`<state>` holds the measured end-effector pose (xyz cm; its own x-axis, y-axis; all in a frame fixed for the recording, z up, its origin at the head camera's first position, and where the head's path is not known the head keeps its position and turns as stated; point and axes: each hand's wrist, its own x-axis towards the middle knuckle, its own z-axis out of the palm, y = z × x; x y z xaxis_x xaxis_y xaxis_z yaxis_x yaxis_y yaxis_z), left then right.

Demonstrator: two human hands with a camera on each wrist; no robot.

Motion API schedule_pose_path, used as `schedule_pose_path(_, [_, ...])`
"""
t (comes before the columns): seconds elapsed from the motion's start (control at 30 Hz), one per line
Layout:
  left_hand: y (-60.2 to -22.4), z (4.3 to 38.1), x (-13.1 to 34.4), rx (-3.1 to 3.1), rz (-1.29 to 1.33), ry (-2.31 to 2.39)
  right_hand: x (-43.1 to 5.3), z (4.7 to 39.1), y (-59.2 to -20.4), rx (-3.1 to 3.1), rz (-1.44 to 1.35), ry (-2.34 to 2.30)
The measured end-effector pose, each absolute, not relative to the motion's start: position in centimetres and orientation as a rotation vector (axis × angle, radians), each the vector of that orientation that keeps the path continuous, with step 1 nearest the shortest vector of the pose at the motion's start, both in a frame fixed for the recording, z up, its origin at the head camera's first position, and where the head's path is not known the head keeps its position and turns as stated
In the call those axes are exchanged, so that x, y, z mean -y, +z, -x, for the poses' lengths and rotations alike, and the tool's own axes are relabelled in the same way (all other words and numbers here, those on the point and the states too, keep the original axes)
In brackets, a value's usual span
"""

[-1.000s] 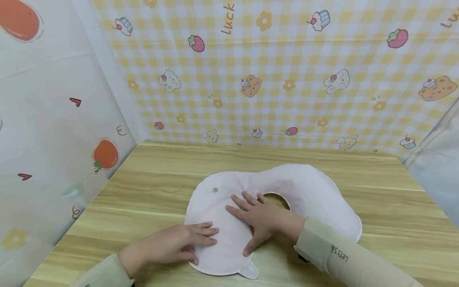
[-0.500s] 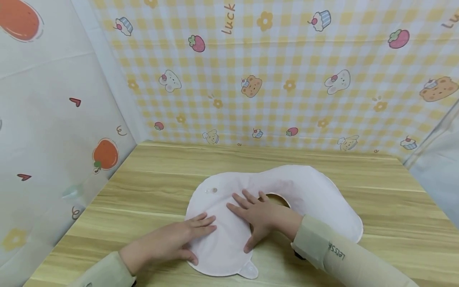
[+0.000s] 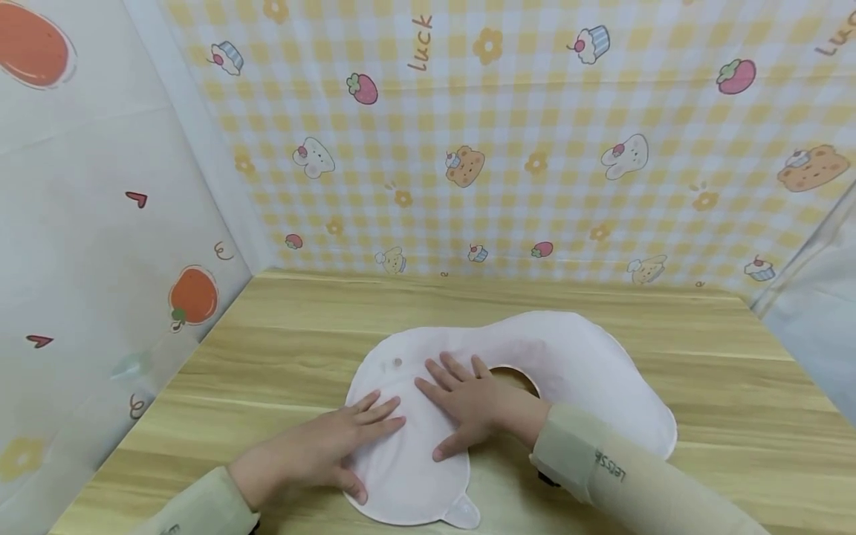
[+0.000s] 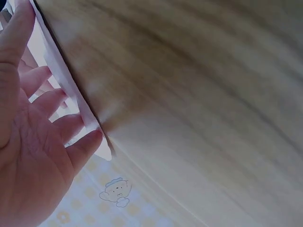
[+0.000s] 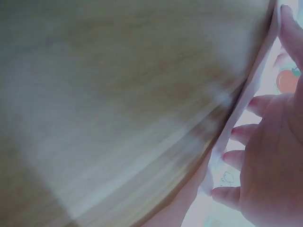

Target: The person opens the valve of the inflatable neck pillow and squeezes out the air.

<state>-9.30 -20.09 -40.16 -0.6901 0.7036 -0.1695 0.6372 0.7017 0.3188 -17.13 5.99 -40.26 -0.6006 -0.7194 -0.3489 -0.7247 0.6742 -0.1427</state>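
Both my left hand [image 3: 328, 447] and right hand [image 3: 471, 405] rest, fingers spread and grasping nothing, on the pale curved pillow [image 3: 495, 343], towards its left end; it lies on the wooden table [image 3: 301, 334]; I seem to be pressing it flat; the next move probably calls for even, gentle pressure.

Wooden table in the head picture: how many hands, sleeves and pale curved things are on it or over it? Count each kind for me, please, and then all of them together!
Hands: 2 (left hand, right hand)
Sleeves: 2 (left sleeve, right sleeve)
Pale curved thing: 1
Total: 5
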Motion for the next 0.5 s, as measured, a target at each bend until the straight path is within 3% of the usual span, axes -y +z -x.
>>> schedule_pose_path(0.5, [-39.8, 9.3, 20.2, -2.596, -1.139, 0.357, -4.2, 19.0, -40.5, -2.571, 1.094, 0.005])
